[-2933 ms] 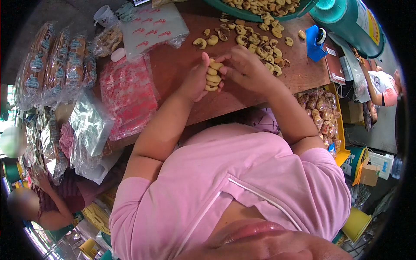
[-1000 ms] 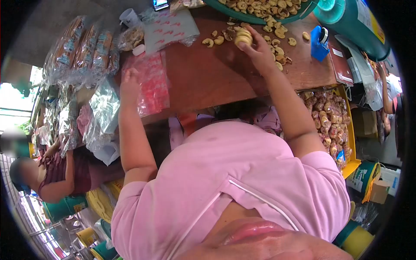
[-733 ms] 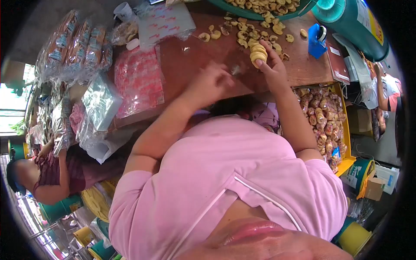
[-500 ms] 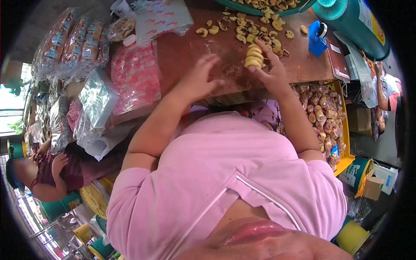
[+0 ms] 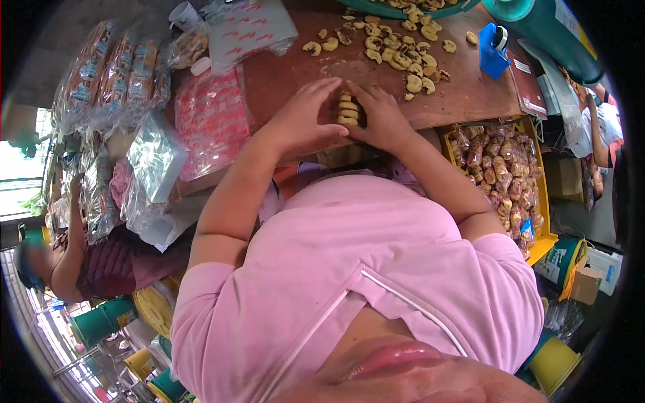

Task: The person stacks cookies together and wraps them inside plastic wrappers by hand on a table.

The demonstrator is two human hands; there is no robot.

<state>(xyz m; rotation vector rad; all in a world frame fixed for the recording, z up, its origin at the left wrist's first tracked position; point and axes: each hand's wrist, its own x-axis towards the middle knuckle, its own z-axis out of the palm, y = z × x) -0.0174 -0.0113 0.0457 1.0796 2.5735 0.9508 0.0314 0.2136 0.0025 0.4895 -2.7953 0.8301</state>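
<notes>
A short row of ring-shaped yellow cookies [image 5: 348, 111] sits between my two hands at the near part of the brown table. My right hand [image 5: 381, 119] curls around its right side, thumb by the near end and fingers by the far end. From the left, my left hand [image 5: 304, 114] curves toward the same row, thumb and fingers apart; whether it touches the cookies I cannot tell. Loose cookies [image 5: 400, 57] of the same kind lie scattered beyond my hands, below a green basin [image 5: 463, 9] that holds more.
Printed plastic bags [image 5: 211, 121] lie left of my hands, near wrapped packs [image 5: 91, 74]. A yellow crate [image 5: 544, 235] of bagged cookies stands at right. A blue tape dispenser [image 5: 494, 60] sits at the back right. Another person [image 5: 111, 262] is at far left.
My right hand has brought the row of cookies left and nearer to me. My left hand has moved right, up to the row. Some loose cookies now show where the right hand was.
</notes>
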